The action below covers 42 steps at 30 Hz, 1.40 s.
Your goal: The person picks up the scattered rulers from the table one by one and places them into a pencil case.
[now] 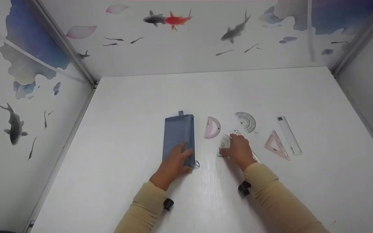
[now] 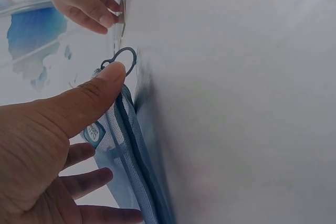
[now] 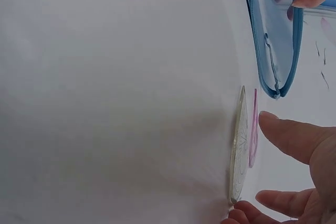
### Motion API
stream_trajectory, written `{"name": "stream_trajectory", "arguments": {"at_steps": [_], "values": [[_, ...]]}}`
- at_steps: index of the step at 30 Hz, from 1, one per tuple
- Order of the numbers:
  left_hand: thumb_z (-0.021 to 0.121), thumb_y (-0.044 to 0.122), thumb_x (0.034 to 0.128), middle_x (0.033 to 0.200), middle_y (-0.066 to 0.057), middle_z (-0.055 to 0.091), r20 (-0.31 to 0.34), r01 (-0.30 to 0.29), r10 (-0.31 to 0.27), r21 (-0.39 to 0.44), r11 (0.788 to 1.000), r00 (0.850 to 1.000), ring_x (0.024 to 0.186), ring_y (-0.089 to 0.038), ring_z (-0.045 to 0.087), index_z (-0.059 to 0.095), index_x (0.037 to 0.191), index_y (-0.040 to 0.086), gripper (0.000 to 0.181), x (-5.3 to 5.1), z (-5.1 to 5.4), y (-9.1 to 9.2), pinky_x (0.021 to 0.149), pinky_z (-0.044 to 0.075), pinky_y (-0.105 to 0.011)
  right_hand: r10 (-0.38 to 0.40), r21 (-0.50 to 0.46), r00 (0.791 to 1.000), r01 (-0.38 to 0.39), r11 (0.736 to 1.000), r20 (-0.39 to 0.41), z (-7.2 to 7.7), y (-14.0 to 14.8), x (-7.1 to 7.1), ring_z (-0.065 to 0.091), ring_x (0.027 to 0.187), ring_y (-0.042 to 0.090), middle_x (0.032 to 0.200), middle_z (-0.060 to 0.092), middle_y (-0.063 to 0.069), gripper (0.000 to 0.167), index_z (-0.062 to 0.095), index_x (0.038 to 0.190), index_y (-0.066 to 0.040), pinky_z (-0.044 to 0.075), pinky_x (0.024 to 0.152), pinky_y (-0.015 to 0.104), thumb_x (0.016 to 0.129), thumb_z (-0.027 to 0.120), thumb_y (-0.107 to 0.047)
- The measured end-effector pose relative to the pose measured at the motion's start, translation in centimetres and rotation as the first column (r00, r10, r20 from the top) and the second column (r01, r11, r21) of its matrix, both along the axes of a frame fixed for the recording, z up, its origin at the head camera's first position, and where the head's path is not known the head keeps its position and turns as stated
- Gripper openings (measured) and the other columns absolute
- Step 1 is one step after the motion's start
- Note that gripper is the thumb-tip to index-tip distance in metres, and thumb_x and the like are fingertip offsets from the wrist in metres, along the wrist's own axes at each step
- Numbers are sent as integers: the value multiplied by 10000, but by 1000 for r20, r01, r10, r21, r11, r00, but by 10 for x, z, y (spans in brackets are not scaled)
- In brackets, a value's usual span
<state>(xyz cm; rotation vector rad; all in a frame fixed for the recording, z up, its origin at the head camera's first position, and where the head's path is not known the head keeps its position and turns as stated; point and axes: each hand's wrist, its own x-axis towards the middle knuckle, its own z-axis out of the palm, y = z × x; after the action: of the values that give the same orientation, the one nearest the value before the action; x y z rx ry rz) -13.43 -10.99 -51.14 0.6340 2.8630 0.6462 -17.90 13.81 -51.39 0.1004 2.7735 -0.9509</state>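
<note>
A blue translucent zip pouch (image 1: 179,131) lies with its long side pointing away from me, its zipped mouth gaping on the right. My left hand (image 1: 174,163) holds the pouch at its near right corner, thumb beside the small ring (image 2: 126,59), fingers over the top edge. My right hand (image 1: 241,149) is over a small clear protractor (image 3: 239,148). Its fingertips touch one end, while the thumb stays apart from it. Partly hidden under that hand is a long clear piece (image 1: 256,158). Between pouch and right hand lies a pink protractor (image 1: 217,127).
Farther back lies a larger clear protractor (image 1: 250,121). To the right are a pink set square (image 1: 281,151) and a clear ruler (image 1: 290,136). Walls with painted fish stand around the white table (image 1: 134,100).
</note>
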Motion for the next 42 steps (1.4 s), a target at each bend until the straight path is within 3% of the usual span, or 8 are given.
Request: {"name": "stream_trajectory", "arguments": {"at_steps": [13,22,33,42], "values": [[821,191,752,1459,-212,379,-56,20,-20,6,1000,998,1335,-392,387,530,1308,153,629,0,-1,-2,1010,439,-453,-38,60,999,40,997,-28,-4,-8,1,438,1207,465,1276,473,317,731,479,1326,87,397,1002,542,777,806,-267],[815,213,758,1477,-197,363,-55,13,-13,9,1000,998,1359,-390,361,532,1303,167,616,1,1,-2,1005,445,-448,-12,70,999,15,997,-42,-6,-6,-2,463,1141,421,1195,530,277,643,539,1250,72,418,952,515,767,808,-257],[812,204,762,1477,-206,362,-49,18,-17,22,1000,999,1362,-402,351,536,1306,146,613,2,2,-2,1041,408,-463,-18,76,999,14,997,49,-1,-6,-10,497,1080,374,1148,546,243,639,559,1231,63,429,954,506,750,828,-259],[819,208,753,1459,-215,381,-73,28,-26,21,999,997,1344,-402,377,547,1275,140,593,1,1,-3,1044,403,-468,-13,54,999,10,998,46,0,-3,-12,486,1094,404,1159,525,274,630,552,1208,79,424,956,519,737,832,-231]]}}
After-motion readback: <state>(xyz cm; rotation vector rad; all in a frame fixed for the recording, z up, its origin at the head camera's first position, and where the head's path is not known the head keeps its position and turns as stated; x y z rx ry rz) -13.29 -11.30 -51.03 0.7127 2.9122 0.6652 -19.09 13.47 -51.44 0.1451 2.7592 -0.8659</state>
